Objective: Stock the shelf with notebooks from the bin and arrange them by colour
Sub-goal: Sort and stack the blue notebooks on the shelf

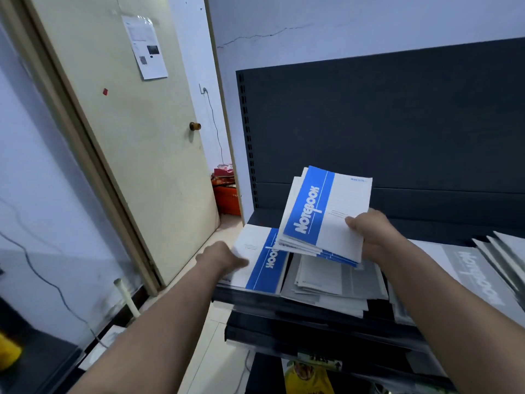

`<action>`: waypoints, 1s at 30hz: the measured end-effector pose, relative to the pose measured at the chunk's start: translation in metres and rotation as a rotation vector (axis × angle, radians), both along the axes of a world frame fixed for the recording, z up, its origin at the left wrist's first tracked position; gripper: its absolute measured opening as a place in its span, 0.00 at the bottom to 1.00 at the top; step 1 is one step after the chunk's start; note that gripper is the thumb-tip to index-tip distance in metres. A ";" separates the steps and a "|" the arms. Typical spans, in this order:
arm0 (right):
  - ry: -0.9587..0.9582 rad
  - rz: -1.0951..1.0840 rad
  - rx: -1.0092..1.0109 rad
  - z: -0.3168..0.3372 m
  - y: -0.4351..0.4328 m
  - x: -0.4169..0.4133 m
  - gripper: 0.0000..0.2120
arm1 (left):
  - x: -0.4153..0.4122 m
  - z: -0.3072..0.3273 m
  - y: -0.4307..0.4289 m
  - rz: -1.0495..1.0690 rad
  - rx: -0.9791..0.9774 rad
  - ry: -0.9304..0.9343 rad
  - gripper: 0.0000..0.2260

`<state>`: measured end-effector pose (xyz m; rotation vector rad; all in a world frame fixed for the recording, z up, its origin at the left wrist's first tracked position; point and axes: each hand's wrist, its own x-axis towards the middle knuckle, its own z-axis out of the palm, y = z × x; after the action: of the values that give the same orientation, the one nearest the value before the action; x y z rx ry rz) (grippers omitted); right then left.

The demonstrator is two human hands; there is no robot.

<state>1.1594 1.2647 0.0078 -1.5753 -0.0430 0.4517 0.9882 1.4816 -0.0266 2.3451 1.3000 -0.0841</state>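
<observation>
Two hands: well apart, each at its own blue stack.
Right hand (369, 234): thumb on top, pinching the near right corner of the fanned blue notebooks (321, 214), which are held tilted in the air above the shelf (255, 295).
Left hand (224, 257): blurred, at the left edge of the flat blue notebook (261, 257); I cannot tell whether it grips or only touches.
Flat blue notebook: lies at the shelf's left end, close to the front lip.
Grey heap (332, 277): loose grey notebooks mid-shelf, right under the held fan and just beside the flat blue one.
Grey row (477, 274): more grey notebooks to the right, partly hidden by the right forearm.
Back panel (397, 123): dark upright wall behind the stacks, with open air in front of it.
Door (136, 137): near the shelf's left end; orange box (227, 197) on the floor in the gap.
Lower shelf (284, 334): its lip juts out below the front edge.
</observation>
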 end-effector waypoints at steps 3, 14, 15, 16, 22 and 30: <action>0.137 -0.048 0.051 -0.005 0.013 -0.004 0.15 | -0.008 -0.015 0.016 0.001 -0.010 0.009 0.24; 0.238 -0.062 0.158 -0.003 0.054 -0.036 0.10 | -0.014 0.028 0.038 0.178 -0.426 -0.871 0.07; 0.256 -0.043 0.205 -0.003 0.056 -0.037 0.12 | -0.014 0.033 0.036 0.151 -0.521 -0.911 0.08; 0.271 -0.019 0.256 -0.002 0.056 -0.040 0.14 | -0.014 0.038 0.035 0.102 -0.599 -0.927 0.09; 0.191 0.126 0.348 -0.003 0.053 -0.054 0.19 | -0.005 0.058 0.014 -0.121 -0.937 -0.836 0.10; 0.106 0.025 0.186 -0.018 0.040 -0.057 0.19 | -0.004 -0.003 0.054 -0.180 -0.106 -0.110 0.30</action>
<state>1.1025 1.3049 -0.0101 -1.3676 -0.0228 0.5346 0.9844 1.5358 -0.0299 2.3361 1.0061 -0.0768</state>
